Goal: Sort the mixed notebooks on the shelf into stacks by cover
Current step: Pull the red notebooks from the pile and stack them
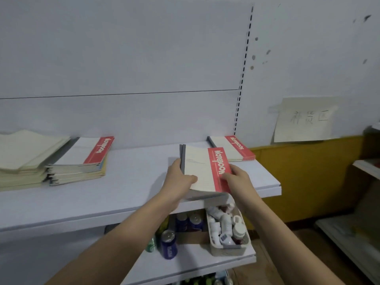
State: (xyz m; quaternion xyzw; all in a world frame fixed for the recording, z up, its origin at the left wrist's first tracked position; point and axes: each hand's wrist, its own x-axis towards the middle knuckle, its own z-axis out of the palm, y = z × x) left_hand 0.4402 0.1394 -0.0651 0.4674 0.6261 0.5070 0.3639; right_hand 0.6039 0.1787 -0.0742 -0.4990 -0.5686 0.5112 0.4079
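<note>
Both my hands hold a red-banded white notebook (202, 168) lifted slightly over the shelf (123, 194) near its front right. My left hand (180, 177) grips its left spine edge, thumb on the cover. My right hand (236, 178) pinches the red band at its right edge. At least one more notebook lies under it in the same grip. A small stack of red-banded notebooks (234, 148) lies at the back right. At the left, a mixed stack topped by a red-banded notebook (86, 155) sits beside a pile of cream-covered notebooks (22, 157).
The shelf's front edge runs just under my forearms. Below, a lower shelf carries drink cans (169, 244) and a white basket of bottles (228, 233). A paper sign (306, 120) hangs on the wall at the right above a yellow panel (308, 175).
</note>
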